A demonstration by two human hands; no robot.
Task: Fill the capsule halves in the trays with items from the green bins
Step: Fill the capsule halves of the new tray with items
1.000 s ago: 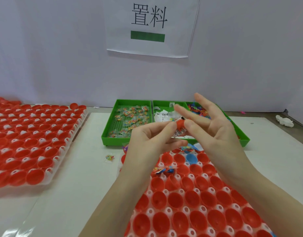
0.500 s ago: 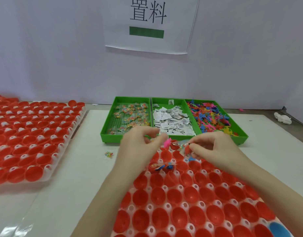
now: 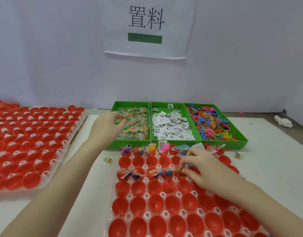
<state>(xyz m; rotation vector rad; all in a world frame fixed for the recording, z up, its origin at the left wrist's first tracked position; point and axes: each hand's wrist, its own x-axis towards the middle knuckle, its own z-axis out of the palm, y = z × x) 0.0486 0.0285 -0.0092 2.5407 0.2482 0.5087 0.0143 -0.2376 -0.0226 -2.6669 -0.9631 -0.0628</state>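
Note:
Three green bins stand at the back: clear candy packets (image 3: 135, 124) in the left bin (image 3: 130, 145), folded paper slips (image 3: 171, 124) in the middle, coloured plastic figures (image 3: 210, 124) on the right. My left hand (image 3: 107, 125) reaches into the left bin, fingers curled over the packets. My right hand (image 3: 201, 165) pinches a small blue toy over a red capsule half in the third row of the near tray (image 3: 161, 194). The tray's far row and part of the third row hold items; the nearer red halves (image 3: 138, 205) are empty.
A second tray of red capsule halves (image 3: 27, 142) lies at the left. A loose candy packet (image 3: 107, 159) sits on the white mat between the trays, another (image 3: 238, 155) right of the near tray. A white object (image 3: 164, 124) lies at far right... near the wall.
My hands have parted: the left moved from above the tray up into the left green bin, and the right dropped onto the tray's third row with the small item.

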